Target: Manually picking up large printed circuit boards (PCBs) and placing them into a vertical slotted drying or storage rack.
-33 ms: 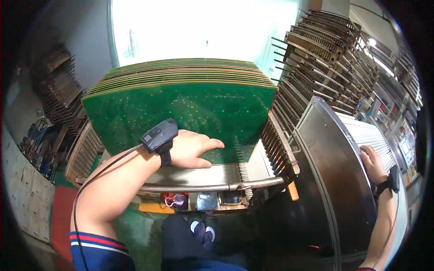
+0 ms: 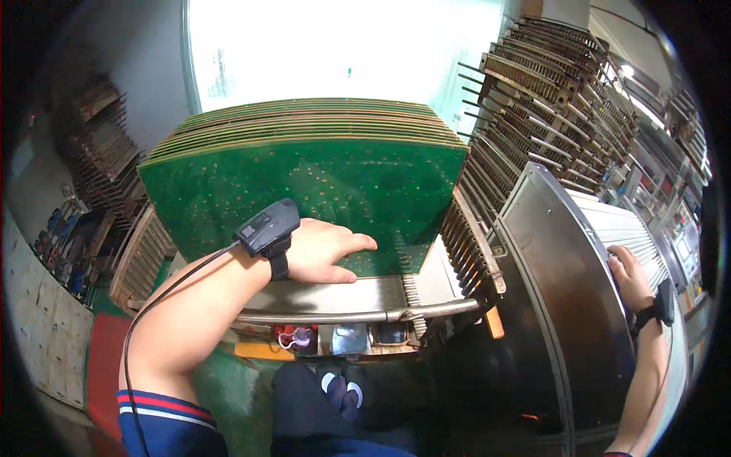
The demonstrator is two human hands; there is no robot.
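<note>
My left hand point(image 2: 326, 250) hovers in front of a large green circuit board point(image 2: 251, 183), its thumb and forefinger apart and nothing held. Whether the fingertips touch the board I cannot tell. That panel stands on edge at the front of a row of several similar boards, set in a slotted rack point(image 2: 468, 240). Far to the right, my right hand point(image 2: 630, 280) rests on the edge of a metal machine point(image 2: 560, 236), fingers stretched toward its white rollers point(image 2: 618, 225) and holding nothing visible. A strap with a dark device is on each wrist.
A metal rail point(image 2: 350, 315) runs across the rack's front. Below it, a shelf holds a purple item point(image 2: 295, 337) and small containers. Stacked slotted racks point(image 2: 541, 91) with protruding rods stand at the back right. Pale cabinets point(image 2: 46, 312) line the left.
</note>
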